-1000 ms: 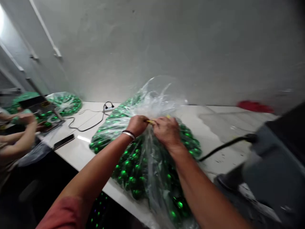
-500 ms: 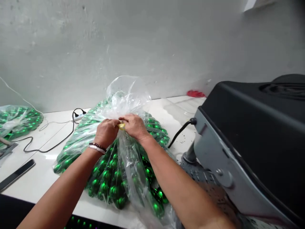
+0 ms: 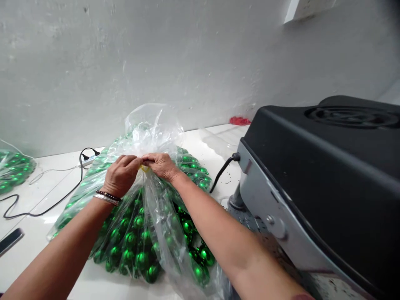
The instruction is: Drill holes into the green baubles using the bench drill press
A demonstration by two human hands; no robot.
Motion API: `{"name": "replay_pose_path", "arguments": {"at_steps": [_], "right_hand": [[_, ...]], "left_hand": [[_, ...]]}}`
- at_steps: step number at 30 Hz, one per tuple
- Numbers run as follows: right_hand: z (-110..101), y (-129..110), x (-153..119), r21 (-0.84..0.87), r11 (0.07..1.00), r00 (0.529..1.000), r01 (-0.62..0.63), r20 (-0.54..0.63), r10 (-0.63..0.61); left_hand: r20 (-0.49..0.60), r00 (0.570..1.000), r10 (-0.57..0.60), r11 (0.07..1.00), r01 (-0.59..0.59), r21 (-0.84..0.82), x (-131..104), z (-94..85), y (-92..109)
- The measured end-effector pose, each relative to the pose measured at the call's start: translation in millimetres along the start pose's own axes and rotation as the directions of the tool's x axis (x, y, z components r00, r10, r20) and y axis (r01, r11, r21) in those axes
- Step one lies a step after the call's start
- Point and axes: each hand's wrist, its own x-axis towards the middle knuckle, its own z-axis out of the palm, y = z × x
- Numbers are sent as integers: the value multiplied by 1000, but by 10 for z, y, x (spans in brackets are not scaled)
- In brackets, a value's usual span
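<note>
A large clear plastic bag (image 3: 153,135) lies on the white table, full of shiny green baubles (image 3: 142,260) packed in rows. Its plastic is gathered in the middle, with a thin yellow band (image 3: 145,168) at the gather. My left hand (image 3: 121,174), with bracelets at the wrist, pinches at this band. From the other side my right hand (image 3: 161,166) pinches there too, and the fingertips of both hands meet. Fingers cover much of the band, so I cannot tell how it is wound or whether it is tied.
A black and grey machine (image 3: 300,166) with a cable stands close on the right. Another bag of green baubles (image 3: 14,171) lies at far left, near a power strip (image 3: 90,159) and a phone (image 3: 11,240). Something red (image 3: 240,121) lies by the wall.
My hands have drawn together at the band, which shows less between them. The view has turned to the right, so everything sits further left.
</note>
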Motion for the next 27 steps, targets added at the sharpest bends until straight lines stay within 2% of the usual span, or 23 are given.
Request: {"name": "replay_pose_path", "arguments": {"at_steps": [3, 6, 9, 11, 13, 15, 17, 20, 22, 25, 26, 27], "right_hand": [[-5, -66, -51, -143, 990, 999, -8, -36, 3], [11, -106, -82, -278, 957, 994, -87, -94, 63], [7, -146, -110, -331, 931, 987, -151, -109, 122], [-57, -209, -185, -327, 932, 987, -154, -93, 130], [-181, -308, -357, -314, 939, 989, -142, -89, 120], [-324, -426, -645, -314, 937, 986, -152, -120, 119], [-424, -525, -1020, -334, 920, 974, -203, -162, 157], [-427, -559, -1573, -386, 874, 952, -295, -201, 233], [-371, -506, -1817, -408, 837, 929, -364, -229, 292], [-323, -421, -1938, -400, 817, 907, -415, -257, 334], [-330, -410, -1936, -389, 818, 900, -424, -277, 336], [-346, -408, -1927, -374, 820, 892, -434, -305, 333]], "left_hand": [[45, 998, -49, 997, 46, 62, -17, -22, 19], [129, 977, -169, 981, 155, 115, -75, -28, 26], [230, 910, -345, 938, 329, 107, -182, -86, 46], [230, 865, -447, 894, 442, 74, -248, -195, 146], [149, 845, -514, 856, 517, 20, -299, -353, 388], [72, 818, -571, 816, 575, -63, -351, -511, 779], [141, 782, -608, 764, 624, -166, -423, -607, 1243], [208, 698, -685, 671, 716, -191, -565, -592, 1798], [272, 603, -750, 560, 798, -224, -634, -556, 1931], [357, 427, -831, 338, 897, -286, -619, -691, 1786], [336, 402, -852, 294, 898, -329, -577, -800, 1692], [287, 395, -873, 272, 881, -387, -524, -926, 1600]]}}
